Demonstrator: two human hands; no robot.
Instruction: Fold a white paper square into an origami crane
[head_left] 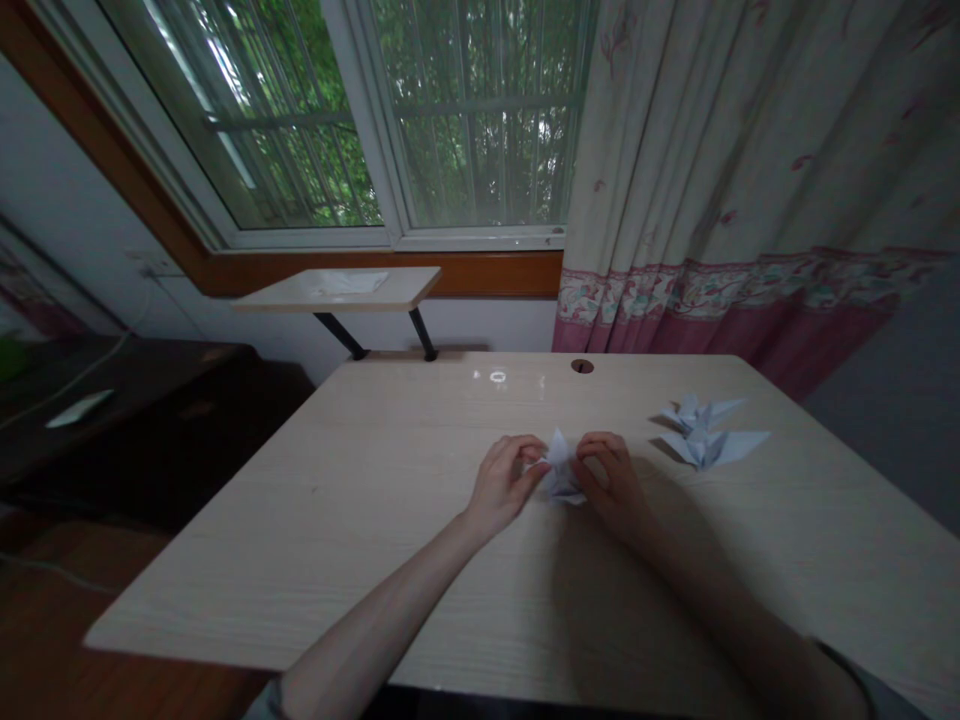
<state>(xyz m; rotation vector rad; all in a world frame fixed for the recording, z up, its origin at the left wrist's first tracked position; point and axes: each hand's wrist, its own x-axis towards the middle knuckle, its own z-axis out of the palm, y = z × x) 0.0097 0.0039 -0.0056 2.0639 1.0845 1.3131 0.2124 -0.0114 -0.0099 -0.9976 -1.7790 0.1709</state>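
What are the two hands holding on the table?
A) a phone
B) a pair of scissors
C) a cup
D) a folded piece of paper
D. The left hand and the right hand pinch the folded paper between their fingers, over the wooden table.

left hand (504, 485): fingertips pinched, wrist bent | right hand (609, 482): fingers curled, pinching | hands just apart

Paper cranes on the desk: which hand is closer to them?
Right hand, just left of the paper cranes. The left hand sits farther away, beyond the folded paper.
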